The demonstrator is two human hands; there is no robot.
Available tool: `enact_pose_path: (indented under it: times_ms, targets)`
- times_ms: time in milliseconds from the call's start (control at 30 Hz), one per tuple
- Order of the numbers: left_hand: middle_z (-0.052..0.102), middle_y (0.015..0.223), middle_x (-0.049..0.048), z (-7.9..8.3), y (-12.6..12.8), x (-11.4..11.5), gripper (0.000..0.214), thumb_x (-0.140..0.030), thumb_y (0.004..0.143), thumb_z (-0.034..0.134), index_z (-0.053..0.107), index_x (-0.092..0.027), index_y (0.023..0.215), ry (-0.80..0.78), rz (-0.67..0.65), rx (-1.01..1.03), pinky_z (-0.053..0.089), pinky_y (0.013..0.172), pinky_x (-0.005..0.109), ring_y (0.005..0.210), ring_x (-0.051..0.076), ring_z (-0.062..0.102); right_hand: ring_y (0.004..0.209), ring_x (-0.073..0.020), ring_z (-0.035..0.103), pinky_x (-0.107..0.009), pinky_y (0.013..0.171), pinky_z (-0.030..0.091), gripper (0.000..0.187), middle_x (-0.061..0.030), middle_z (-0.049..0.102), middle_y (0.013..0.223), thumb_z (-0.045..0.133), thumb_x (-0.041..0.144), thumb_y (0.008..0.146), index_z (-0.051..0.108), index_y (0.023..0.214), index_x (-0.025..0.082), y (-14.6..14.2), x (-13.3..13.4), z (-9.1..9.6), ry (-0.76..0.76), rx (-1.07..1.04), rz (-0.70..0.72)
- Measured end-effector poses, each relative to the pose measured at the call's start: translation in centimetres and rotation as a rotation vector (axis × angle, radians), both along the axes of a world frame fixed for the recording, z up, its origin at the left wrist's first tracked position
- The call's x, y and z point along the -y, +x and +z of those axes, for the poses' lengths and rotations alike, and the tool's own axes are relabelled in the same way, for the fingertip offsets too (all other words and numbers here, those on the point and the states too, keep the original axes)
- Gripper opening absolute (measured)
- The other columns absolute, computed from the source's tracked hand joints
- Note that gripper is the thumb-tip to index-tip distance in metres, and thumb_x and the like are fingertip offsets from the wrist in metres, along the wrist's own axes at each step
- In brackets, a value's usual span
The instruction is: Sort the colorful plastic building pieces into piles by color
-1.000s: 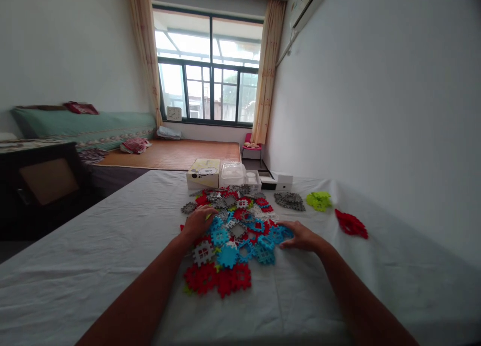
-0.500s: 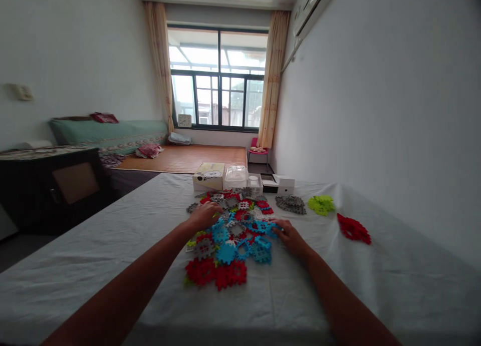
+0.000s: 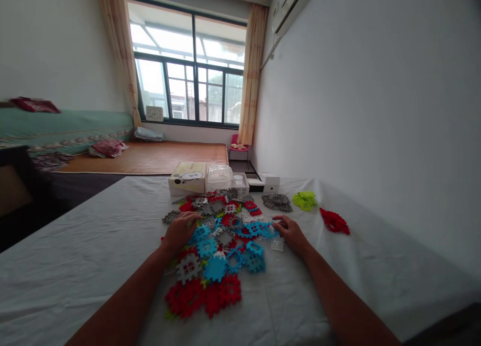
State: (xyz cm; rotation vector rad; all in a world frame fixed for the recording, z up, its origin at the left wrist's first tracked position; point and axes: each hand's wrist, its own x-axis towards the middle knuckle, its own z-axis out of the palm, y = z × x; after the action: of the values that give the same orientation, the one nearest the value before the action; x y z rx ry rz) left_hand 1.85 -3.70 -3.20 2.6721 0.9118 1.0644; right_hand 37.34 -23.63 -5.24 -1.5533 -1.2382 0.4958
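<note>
A heap of flat, notched plastic building pieces in red, grey, blue, white and green spreads over the table in front of me. My left hand [image 3: 182,231] rests at the heap's left side, fingers spread and bent over it, beside a blue piece [image 3: 206,247]. At the right side, my right hand [image 3: 291,232] has thumb and fingertips on the edge of a blue piece [image 3: 267,231]. A small white window-like piece [image 3: 277,245] lies just below those fingers. Red pieces [image 3: 191,297] lie at the near end of the heap.
Grey pieces [image 3: 277,203], green pieces [image 3: 304,201] and red pieces [image 3: 333,222] lie in separate piles to the right. A yellow-white box [image 3: 188,179], a clear plastic container [image 3: 220,177] and a small white box [image 3: 269,182] stand behind the heap on the white-covered table [image 3: 93,226].
The view has swung to the right and moved closer. My left hand has drawn back toward the heap's left edge. The white piece by my right hand has come into sight.
</note>
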Motion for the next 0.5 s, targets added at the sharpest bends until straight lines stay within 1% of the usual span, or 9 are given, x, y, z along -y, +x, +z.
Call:
enact_pose_path:
  times_ms: [67, 200, 333, 500]
  targets:
    - [0.07, 0.099, 0.005, 0.0, -0.2, 0.0, 0.03, -0.024, 0.082, 0.044, 0.071, -0.022, 0.093, -0.009, -0.004, -0.015, 0.048, 0.09, 0.036, 0.098, 0.023, 0.062, 0.05, -0.0114, 0.05, -0.024, 0.051, 0.042, 0.044, 0.0032, 0.058, 0.059, 0.063, 0.052, 0.071, 0.066, 0.097, 0.017, 0.4, 0.1, 0.1, 0.014, -0.029, -0.082]
    - [0.07, 0.1, 0.0041, 0.0, -0.6, -0.2, 0.031, -0.024, 0.082, 0.041, 0.071, -0.023, 0.092, -0.002, -0.011, -0.016, 0.047, 0.09, 0.034, 0.099, 0.022, 0.062, 0.054, -0.0132, 0.054, -0.024, 0.052, 0.044, 0.042, 0.0008, 0.063, 0.062, 0.068, 0.051, 0.062, 0.068, 0.088, 0.017, 2.0, 1.2, 0.1, 0.026, -0.116, -0.315]
    - [0.071, 0.1, 0.0044, -0.1, -1.0, -0.4, 0.031, -0.025, 0.082, 0.041, 0.071, -0.022, 0.091, -0.002, 0.024, 0.017, 0.048, 0.089, 0.033, 0.098, 0.022, 0.063, 0.051, -0.0122, 0.054, -0.024, 0.047, 0.044, 0.044, -0.0016, 0.065, 0.066, 0.062, 0.054, 0.063, 0.066, 0.087, 0.016, 3.9, 3.6, -0.3, 0.046, -0.185, -0.496]
    - [0.071, 0.1, 0.0045, 0.0, -1.0, -0.3, 0.031, -0.025, 0.082, 0.041, 0.071, -0.022, 0.09, 0.005, 0.013, 0.019, 0.047, 0.09, 0.033, 0.098, 0.022, 0.063, 0.05, -0.0133, 0.056, -0.025, 0.047, 0.046, 0.051, -0.0014, 0.063, 0.064, 0.061, 0.056, 0.059, 0.065, 0.089, 0.014, 6.0, 7.5, -0.9, 0.075, -0.184, -0.651]
